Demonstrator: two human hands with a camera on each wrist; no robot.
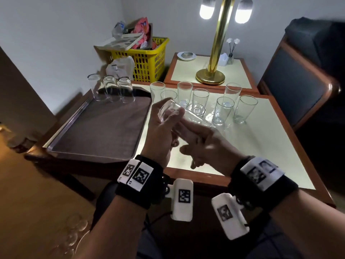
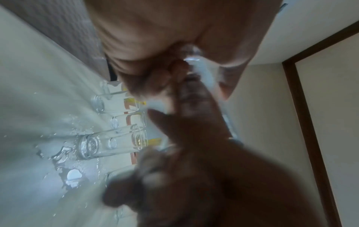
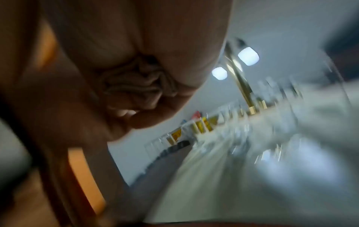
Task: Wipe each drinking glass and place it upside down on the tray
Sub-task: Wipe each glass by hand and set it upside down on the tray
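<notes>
Beside the tray [image 1: 97,128], a glass [image 1: 169,112] is gripped in the left hand [image 1: 160,131]; whether the right hand [image 1: 207,146] is closed is not discernible.

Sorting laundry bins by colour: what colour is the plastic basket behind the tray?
Yellow. The basket shows best in the head view.

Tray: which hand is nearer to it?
Left. The left hand holds a glass just beside the tray at its right edge; the right hand is farther right, over the table.
</notes>
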